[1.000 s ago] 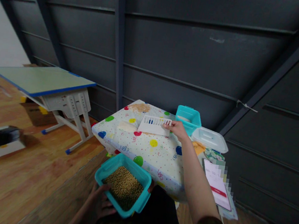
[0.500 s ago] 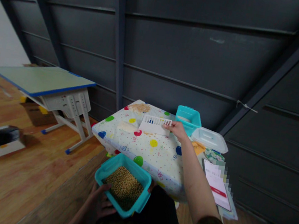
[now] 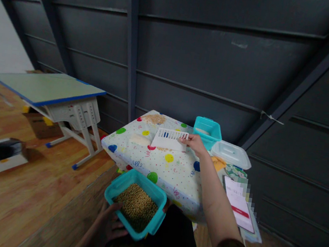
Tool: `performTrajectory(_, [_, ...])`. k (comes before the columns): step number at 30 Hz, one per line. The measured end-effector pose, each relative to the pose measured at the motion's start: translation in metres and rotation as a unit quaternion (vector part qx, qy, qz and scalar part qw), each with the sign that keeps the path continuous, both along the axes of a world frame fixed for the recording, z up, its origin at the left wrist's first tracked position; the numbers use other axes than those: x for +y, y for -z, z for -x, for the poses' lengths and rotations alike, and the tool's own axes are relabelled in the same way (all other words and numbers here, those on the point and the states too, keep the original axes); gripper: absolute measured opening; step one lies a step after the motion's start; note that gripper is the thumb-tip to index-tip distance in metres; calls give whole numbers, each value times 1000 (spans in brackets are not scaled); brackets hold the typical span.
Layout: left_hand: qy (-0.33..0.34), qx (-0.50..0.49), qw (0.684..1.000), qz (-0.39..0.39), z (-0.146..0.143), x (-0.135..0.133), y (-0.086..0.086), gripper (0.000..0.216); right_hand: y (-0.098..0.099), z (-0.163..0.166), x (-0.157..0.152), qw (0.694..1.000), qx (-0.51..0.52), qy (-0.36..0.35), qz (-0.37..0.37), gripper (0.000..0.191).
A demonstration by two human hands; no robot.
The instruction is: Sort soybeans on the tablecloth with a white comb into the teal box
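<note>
I can't see all fingers of my R hand [image 3: 195, 144] — they pinch the right end of a white slotted plastic rack [image 3: 167, 143], over balloon-print tablecloth [image 3: 172, 170]. 2 teal rect. plastic tubs: near tub [image 3: 154, 222], w/ tan beans [image 3: 135, 202], gripped by L hand [image 3: 110, 223] — fingers partly hidden; far tub [image 3: 210, 141] at back. Rack: flat face, 1 row of slots.

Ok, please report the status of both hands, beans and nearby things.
Left hand holds tub of beans. Right hand grips white slotted tray. Near right hand: second tub, lid.
</note>
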State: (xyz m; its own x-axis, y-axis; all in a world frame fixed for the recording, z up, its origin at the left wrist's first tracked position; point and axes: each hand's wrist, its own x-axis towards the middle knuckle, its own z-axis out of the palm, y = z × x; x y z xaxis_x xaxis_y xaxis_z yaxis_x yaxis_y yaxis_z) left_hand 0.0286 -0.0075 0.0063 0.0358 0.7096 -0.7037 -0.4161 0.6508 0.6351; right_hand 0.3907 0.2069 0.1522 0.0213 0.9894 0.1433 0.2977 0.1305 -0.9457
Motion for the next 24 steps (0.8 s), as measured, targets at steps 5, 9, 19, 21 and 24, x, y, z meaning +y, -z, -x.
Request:
performTrajectory(5, [7, -9, 1000, -6, 0, -2, -5, 80, -4, 1, -3, 1000, 2, -1, 9, 50])
performTrajectory(9, [8, 1, 1000, -14, -2, -2, -4, 83, -6, 0, -5, 1000, 3, -6, 18, 49])
performTrajectory(19, [-14, 5, 1000, 9, -2, 1, 2, 79, -7, -1, -5, 1000, -5, -11, 28, 49])
performTrajectory(21, [-16, 14, 1000, 11, -3, 1, 1, 81, -6, -2, -5, 999, -6, -13, 29, 48])
performTrajectory(24, [-11, 8, 1000, 6, -2, 1, 1, 85, -5, -3, -5, 999, -6, -18, 31, 48])
